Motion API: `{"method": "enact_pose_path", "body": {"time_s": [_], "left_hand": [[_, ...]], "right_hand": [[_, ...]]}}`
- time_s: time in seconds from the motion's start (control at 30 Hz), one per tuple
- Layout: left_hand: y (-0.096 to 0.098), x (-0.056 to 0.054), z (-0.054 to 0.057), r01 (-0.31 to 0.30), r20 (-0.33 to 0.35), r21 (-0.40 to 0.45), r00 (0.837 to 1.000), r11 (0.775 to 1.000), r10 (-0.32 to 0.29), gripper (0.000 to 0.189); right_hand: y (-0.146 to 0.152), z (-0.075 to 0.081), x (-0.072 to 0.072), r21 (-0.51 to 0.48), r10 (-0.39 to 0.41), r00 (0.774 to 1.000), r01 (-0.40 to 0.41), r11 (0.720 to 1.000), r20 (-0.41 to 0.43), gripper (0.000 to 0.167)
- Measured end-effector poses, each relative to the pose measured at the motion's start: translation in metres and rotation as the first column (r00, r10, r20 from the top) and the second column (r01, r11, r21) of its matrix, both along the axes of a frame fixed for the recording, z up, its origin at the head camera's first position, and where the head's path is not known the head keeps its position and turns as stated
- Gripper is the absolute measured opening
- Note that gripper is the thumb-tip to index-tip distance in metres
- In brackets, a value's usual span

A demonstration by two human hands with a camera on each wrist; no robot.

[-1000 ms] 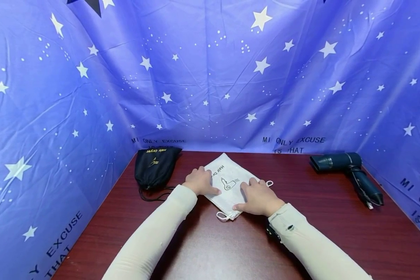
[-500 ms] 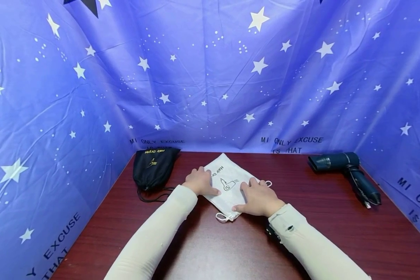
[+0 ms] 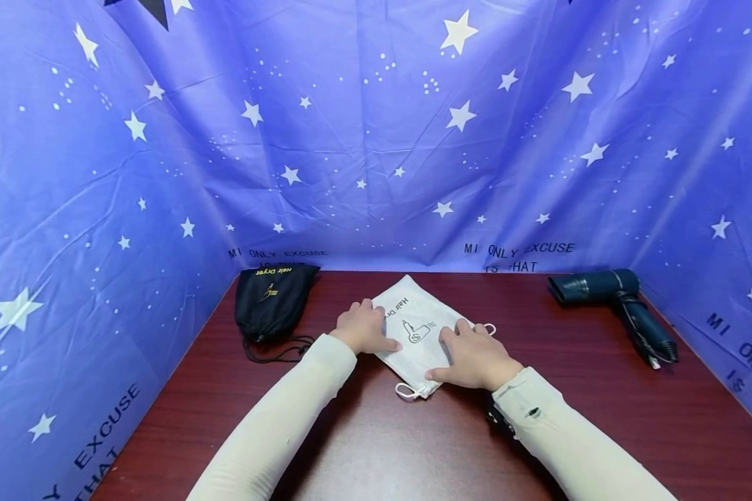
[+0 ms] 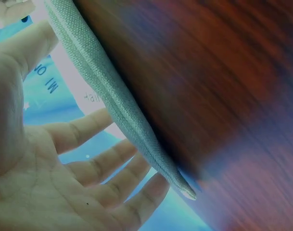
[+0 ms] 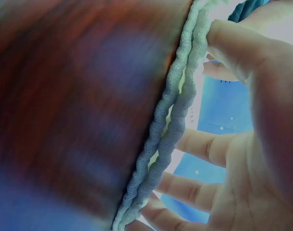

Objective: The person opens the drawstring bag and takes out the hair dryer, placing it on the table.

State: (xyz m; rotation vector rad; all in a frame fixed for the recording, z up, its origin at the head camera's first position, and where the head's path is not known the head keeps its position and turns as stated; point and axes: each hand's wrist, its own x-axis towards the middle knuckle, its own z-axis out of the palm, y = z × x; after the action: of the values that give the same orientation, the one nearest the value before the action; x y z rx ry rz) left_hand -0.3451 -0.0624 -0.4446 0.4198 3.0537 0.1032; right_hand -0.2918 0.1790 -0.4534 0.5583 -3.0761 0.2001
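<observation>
A white drawstring bag (image 3: 423, 348), printed "Hair Dr..." with a dryer drawing, lies flat on the table with one corner pointing to the back. My left hand (image 3: 363, 328) rests its spread fingertips and thumb on the bag's left side. On its right side, near the drawstring mouth, the fingertips of my right hand (image 3: 473, 355) touch the cloth. From the left wrist, the smooth left edge of the bag (image 4: 112, 86) runs under relaxed, extended fingers. The right wrist view shows the gathered mouth of the bag (image 5: 170, 120), its two layers slightly parted.
A black drawstring bag (image 3: 269, 306), marked "Hair Dryer", lies at the back left. At the back right is a dark folding hair dryer (image 3: 611, 296) with its cord bundled at the handle. Blue star-printed cloth (image 3: 363, 139) walls the reddish-brown table (image 3: 376, 452) on several sides.
The white bag has slid slightly to the right under both hands, mostly in the last half second. The head view has also turned a little, shifting the background left.
</observation>
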Motion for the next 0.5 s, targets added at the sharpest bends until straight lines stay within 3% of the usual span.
{"method": "enact_pose_path", "body": {"time_s": [0.5], "left_hand": [[-0.01,0.012,0.0,0.089,-0.003,0.027,0.996,0.996,-0.089,0.064]], "right_hand": [[0.017,0.0,0.009,-0.007,0.006,1.0,-0.006,1.0,-0.025,0.073]]}}
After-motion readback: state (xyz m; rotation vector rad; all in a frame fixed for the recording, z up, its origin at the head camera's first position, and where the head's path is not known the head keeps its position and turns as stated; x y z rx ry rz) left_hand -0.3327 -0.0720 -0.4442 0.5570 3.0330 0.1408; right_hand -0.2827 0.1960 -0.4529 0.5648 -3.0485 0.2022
